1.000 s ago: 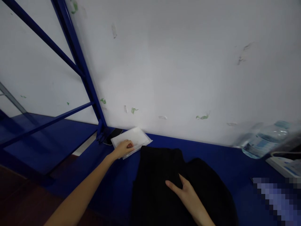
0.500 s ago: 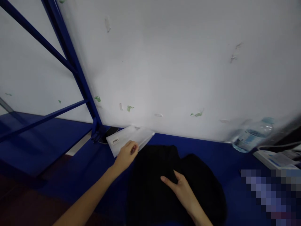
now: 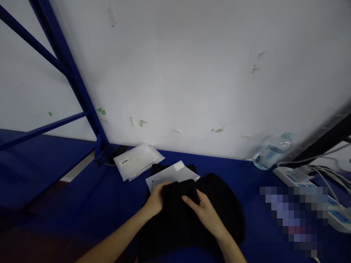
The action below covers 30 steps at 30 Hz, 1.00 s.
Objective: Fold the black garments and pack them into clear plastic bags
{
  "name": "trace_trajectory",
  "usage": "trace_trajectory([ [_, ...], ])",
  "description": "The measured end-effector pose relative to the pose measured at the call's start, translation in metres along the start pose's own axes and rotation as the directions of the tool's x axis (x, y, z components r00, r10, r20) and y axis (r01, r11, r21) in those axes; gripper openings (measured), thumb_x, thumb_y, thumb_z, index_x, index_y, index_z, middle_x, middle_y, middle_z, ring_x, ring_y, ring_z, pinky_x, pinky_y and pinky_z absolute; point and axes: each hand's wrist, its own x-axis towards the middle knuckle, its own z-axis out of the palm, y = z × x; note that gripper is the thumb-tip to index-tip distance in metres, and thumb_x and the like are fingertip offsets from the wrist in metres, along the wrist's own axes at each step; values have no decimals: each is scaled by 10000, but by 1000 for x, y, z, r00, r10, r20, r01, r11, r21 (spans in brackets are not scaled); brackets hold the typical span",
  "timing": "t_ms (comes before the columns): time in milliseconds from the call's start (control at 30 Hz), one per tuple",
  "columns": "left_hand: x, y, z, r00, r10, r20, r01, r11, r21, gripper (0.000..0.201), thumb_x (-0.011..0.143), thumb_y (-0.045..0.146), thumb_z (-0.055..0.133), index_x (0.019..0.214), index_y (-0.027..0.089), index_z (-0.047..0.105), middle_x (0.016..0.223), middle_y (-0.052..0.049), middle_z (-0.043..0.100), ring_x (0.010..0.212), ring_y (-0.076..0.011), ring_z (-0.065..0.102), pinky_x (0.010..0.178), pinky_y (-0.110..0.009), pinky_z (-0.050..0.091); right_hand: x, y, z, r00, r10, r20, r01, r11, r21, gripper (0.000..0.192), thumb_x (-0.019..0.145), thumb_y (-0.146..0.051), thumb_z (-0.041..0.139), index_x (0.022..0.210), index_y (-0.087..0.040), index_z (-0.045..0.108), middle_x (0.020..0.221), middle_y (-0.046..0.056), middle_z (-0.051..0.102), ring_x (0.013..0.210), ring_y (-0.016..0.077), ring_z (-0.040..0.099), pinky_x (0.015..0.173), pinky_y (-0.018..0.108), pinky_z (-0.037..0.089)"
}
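Stack of clear bags [image 3: 137, 160] up-left of my left grip [image 3: 155, 201], which pinches the black garment [image 3: 189, 215] edge under a flat plastic bag [image 3: 171, 174]. Right grip [image 3: 204, 212] presses flat, open, on the fabric. Risk: bag slides off the loose cloth.

A blue metal shelving frame [image 3: 71, 78] rises in the upper left against a white scuffed wall [image 3: 192, 73]. A stack of clear plastic bags [image 3: 136, 160] lies at centre left on the blue counter [image 3: 82, 204]. At right, a clear plastic water bottle [image 3: 271, 151] stands beside a white power strip [image 3: 315, 190] with cables.
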Motion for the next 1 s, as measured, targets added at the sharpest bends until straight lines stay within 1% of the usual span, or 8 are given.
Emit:
trace_trajectory([
  [233,6,-10,0,993,16,-118,-2,993,119,113,771,128,528,744,175,629,685,5,632,658,-166,594,613,-260,445,3,17,4,987,-133,-91,91,928,-361,273,890,-308,533,1120,-203,634,1010,55,709,919,228,672,794,289,501],
  [367,-1,5,-3,966,119,-228,-64,970,235,127,858,223,530,746,190,579,715,14,554,666,-146,540,639,-259,431,7,14,12,989,-105,-106,17,784,-621,224,876,-182,505,1057,-186,637,887,72,718,811,226,697,707,271,495],
  [533,-12,14,3,901,432,-45,-344,772,534,175,945,177,430,862,198,582,817,-13,558,746,-148,555,721,-273,453,12,-3,36,994,39,-103,-110,419,-901,375,826,-9,461,1158,-118,596,882,149,723,807,253,708,683,286,479],
  [600,-13,13,5,889,458,-9,-372,733,570,175,957,168,418,886,198,576,838,-23,569,774,-155,568,739,-280,463,16,-6,39,993,31,-118,-119,446,-887,369,816,5,455,1127,-113,616,918,167,719,857,268,702,725,311,482],
  [667,-14,11,5,886,464,4,-377,714,590,170,961,170,420,895,198,575,845,-28,571,790,-160,576,752,-286,471,20,-6,34,992,6,-123,-95,670,-736,309,799,-35,524,1058,-142,651,957,140,718,950,267,680,802,324,476],
  [767,-14,10,3,895,446,26,-374,716,590,161,961,172,434,898,204,579,853,-27,577,805,-161,589,768,-286,480,27,0,18,979,157,-130,-173,978,-115,129,795,-245,635,887,-175,692,886,69,726,928,234,675,794,298,493],
  [867,-14,11,0,910,411,58,-367,732,574,162,960,174,438,901,215,583,871,-23,591,822,-162,599,769,-287,486,28,6,9,892,442,-98,-363,827,429,236,729,-401,707,750,-168,677,700,27,691,705,186,670,633,259,507],
  [1000,-12,11,0,930,367,22,-312,757,574,166,956,188,441,865,219,576,832,-11,582,791,-161,596,740,-291,490,13,6,15,880,474,-35,-301,613,730,279,671,-374,764,828,-163,671,749,27,688,744,167,668,685,242,519],
])
